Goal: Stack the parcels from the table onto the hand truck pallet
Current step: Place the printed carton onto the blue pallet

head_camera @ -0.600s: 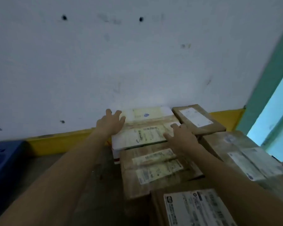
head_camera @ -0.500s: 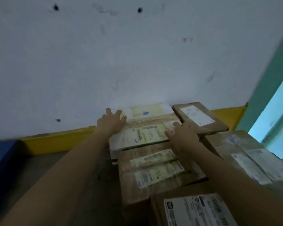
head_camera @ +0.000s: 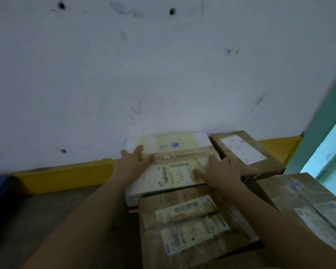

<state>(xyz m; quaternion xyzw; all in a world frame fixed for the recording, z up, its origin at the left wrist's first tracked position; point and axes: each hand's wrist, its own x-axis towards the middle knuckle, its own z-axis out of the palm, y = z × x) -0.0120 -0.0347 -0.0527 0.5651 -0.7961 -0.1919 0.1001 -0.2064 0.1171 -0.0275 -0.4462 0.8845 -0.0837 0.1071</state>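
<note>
Head view is showing both hands reaching forward to the white parcel (head_camera: 175,148), which is lying at the far edge of the table (head_camera: 56,214), pushed up against the wall (head_camera: 163,74). Its long axis is running left to right along that wall, and the hands are sitting at opposite ends of it. The left hand (head_camera: 133,162) is resting on the top by the left end, fingers laid fairly straight across the top; whether any are hooking over the edge is not clear. The right hand (head_camera: 220,172) is pressing flat on the top near the right end, fingers spread and gripping nothing.

Both hands are equally close, so a two-handed lift is looking likely. A brown parcel (head_camera: 192,226) is lying just in front of the white one, between it and the person, and a second brown parcel (head_camera: 244,152) is sitting just beside its right end. The white parcel will probably be needing to come up and back over the nearer one. The pallet is not showing.
</note>
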